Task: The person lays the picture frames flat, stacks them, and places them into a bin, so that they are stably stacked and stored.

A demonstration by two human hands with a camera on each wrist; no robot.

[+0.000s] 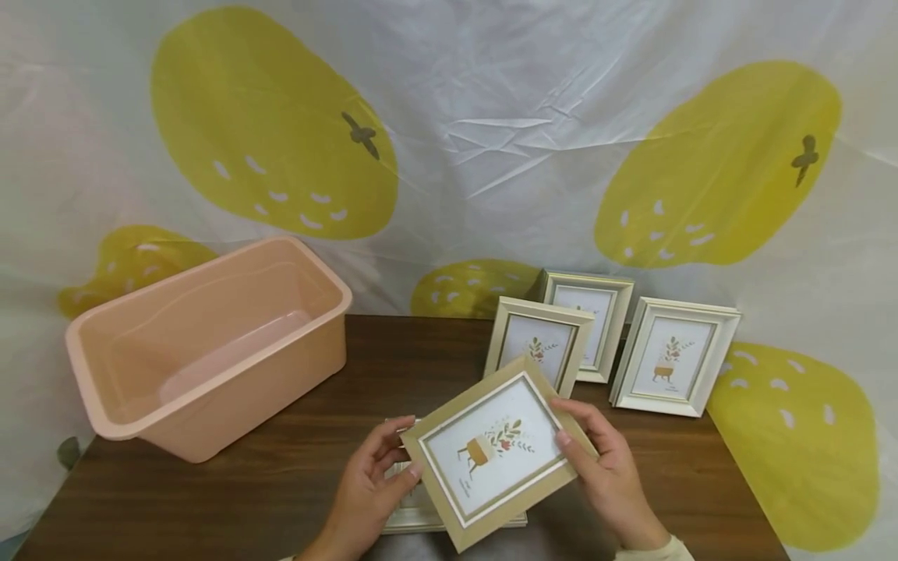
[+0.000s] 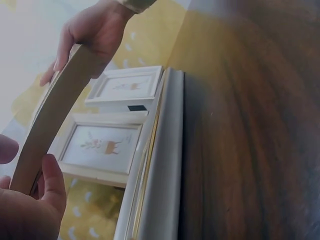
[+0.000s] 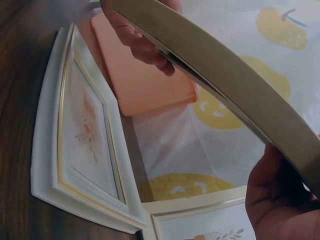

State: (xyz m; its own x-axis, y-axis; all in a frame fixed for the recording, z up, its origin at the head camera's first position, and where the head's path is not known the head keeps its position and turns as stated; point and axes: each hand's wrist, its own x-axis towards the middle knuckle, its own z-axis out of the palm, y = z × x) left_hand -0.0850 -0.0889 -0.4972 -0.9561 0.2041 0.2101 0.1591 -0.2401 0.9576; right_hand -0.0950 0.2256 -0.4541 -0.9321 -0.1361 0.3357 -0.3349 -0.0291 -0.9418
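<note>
Between both hands is a beige picture frame with a potted-plant print, tilted and raised above the table. My left hand pinches its left edge, thumb on the front. At the opposite edge, my right hand grips with the thumb over the front and fingers behind. The frame's thick side faces the left wrist view. Below it a cream picture frame lies flat on the table, mostly covered in the head view; the right wrist view shows more of that flat frame.
A pink plastic bin stands at the left of the dark wooden table. Behind the hands stand a beige frame, a cream frame and another cream frame. A lemon-patterned cloth hangs at the back.
</note>
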